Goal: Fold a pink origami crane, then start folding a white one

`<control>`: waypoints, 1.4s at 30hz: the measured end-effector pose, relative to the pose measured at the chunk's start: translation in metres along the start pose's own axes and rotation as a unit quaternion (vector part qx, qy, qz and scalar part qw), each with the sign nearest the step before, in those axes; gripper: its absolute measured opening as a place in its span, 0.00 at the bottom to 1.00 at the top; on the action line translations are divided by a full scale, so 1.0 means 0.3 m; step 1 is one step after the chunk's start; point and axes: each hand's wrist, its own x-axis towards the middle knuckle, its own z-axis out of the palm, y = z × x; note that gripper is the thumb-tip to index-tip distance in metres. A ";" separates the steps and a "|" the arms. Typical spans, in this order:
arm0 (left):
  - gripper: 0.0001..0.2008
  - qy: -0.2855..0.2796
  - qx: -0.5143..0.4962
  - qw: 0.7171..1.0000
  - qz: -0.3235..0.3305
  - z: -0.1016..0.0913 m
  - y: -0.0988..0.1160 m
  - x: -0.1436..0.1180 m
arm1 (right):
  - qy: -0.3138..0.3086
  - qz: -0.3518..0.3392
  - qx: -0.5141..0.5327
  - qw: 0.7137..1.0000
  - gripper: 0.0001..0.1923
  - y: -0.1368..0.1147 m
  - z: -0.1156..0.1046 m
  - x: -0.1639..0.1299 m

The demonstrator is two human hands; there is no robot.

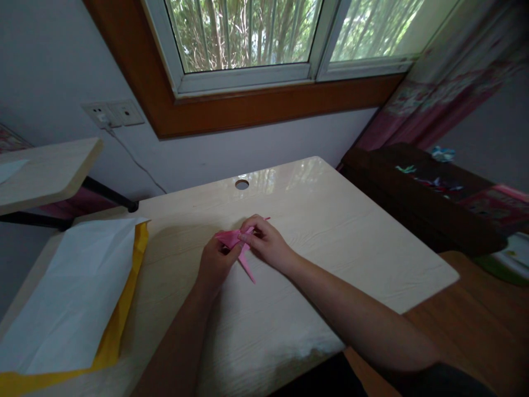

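Note:
A piece of folded pink paper (247,267) is held between both hands over the middle of the desk. One narrow pointed strip of it hangs down toward me, and a thin tip sticks out past the right fingers. My left hand (217,259) pinches its wider left part, thumb on the near side. Fingers closed, my right hand (266,242) grips the paper at its centre, close beside the left thumb. The folds under the fingers are hidden.
White sheets (78,286) lie over yellow paper (124,314) at the desk's left. A raised shelf (49,171) stands behind them. The pale desk (339,237) has a round cable hole (242,184) near the wall. Right of it stands a dark wooden cabinet (388,193) bearing small items.

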 end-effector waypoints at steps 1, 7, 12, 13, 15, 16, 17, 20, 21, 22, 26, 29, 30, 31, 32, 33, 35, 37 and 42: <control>0.13 0.007 -0.016 1.000 -0.005 0.004 -0.001 -0.001 | 0.005 0.005 0.011 1.000 0.11 0.000 0.000 0.002; 0.33 -0.038 -0.129 0.991 0.005 0.030 0.047 -0.028 | 0.035 0.034 0.058 0.997 0.12 -0.005 0.012 0.003; 0.29 -0.055 -0.139 0.989 -0.006 0.030 0.064 -0.039 | 0.037 0.021 0.039 0.998 0.11 -0.010 0.012 0.001; 0.29 -0.054 -0.137 0.989 -0.005 0.029 0.062 -0.039 | 0.039 0.018 0.035 0.998 0.11 -0.010 0.011 0.001; 0.29 -0.052 -0.133 0.990 -0.001 0.027 0.058 -0.039 | 0.040 0.015 0.036 0.998 0.10 -0.008 0.010 0.001; 0.29 -0.052 -0.132 0.990 0.003 0.027 0.057 -0.038 | 0.039 0.014 0.038 0.998 0.11 -0.006 0.010 0.001; 0.28 -0.052 -0.131 0.990 0.007 0.027 0.056 -0.038 | 0.038 0.013 0.037 0.998 0.11 -0.005 0.009 0.001; 0.26 -0.052 -0.125 0.991 0.016 0.028 0.056 -0.038 | 0.037 0.009 0.029 0.999 0.11 0.001 0.010 -0.002; 0.26 -0.052 -0.122 0.991 0.018 0.029 0.056 -0.038 | 0.037 0.006 0.025 0.999 0.11 0.003 0.011 -0.003; 0.25 -0.053 -0.121 0.991 0.018 0.029 0.057 -0.038 | 0.036 0.003 0.023 0.999 0.11 0.005 0.011 -0.004; 0.24 -0.049 -0.128 0.990 0.017 0.030 0.060 -0.038 | 0.039 0.000 0.011 0.999 0.10 0.011 0.014 -0.005; 0.24 -0.040 -0.131 0.990 0.017 0.033 0.061 -0.038 | 0.041 0.001 0.005 0.999 0.10 0.009 0.015 -0.005; 0.24 -0.036 -0.131 0.991 0.018 0.033 0.061 -0.037 | 0.042 0.002 0.005 0.999 0.09 0.008 0.016 -0.005; 0.23 -0.030 -0.131 0.991 0.019 0.034 0.060 -0.037 | 0.042 0.003 0.007 0.999 0.09 0.006 0.016 -0.005; 0.23 -0.024 -0.130 0.991 0.019 0.035 0.060 -0.036 | 0.041 0.005 0.009 0.999 0.09 0.004 0.016 -0.005; 0.23 -0.020 -0.129 0.991 0.018 0.035 0.059 -0.035 | 0.041 0.008 0.013 0.999 0.09 0.002 0.017 -0.005; 0.24 -0.021 -0.134 0.991 0.012 0.035 0.059 -0.033 | 0.047 0.018 0.030 0.998 0.10 0.001 0.018 -0.004; 0.26 -0.030 -0.146 0.989 0.004 0.033 0.060 -0.031 | 0.055 0.032 0.057 0.996 0.11 0.000 0.018 -0.003; 0.27 -0.051 -0.161 0.986 -0.003 0.022 0.063 -0.026 | 0.052 0.043 0.140 0.988 0.11 -0.004 0.018 0.002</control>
